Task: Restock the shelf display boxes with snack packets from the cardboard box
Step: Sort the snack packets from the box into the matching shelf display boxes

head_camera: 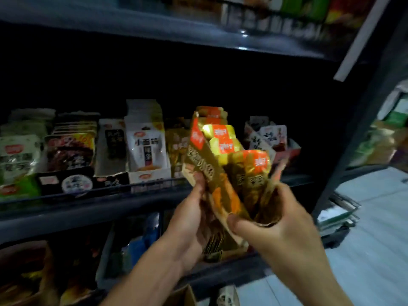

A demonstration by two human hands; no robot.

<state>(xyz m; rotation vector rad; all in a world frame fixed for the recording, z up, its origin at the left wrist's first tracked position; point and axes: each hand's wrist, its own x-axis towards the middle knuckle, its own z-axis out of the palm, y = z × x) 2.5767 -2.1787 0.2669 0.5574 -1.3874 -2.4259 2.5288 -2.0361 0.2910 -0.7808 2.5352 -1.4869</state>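
Both hands hold a fanned bunch of gold snack packets [223, 160] with orange-red tops in front of the middle shelf. My left hand [194, 219] grips the bunch from the left, thumb on the front packet. My right hand [278, 219] pinches the lower ends from the right. Behind the bunch, a row of display boxes stands on the shelf: a white one [148, 175], a black one [66, 182], a green one [19, 188] and a red-and-white one [284, 151]. A corner of the cardboard box [183, 294] shows at the bottom edge.
The shelf's dark front rail [88, 208] runs below the display boxes. A lower shelf holds more packets [28, 272] and a gold box [216, 246]. Another shelf [198, 21] hangs overhead. A pale tiled floor [371, 250] and a wire basket [340, 213] lie to the right.
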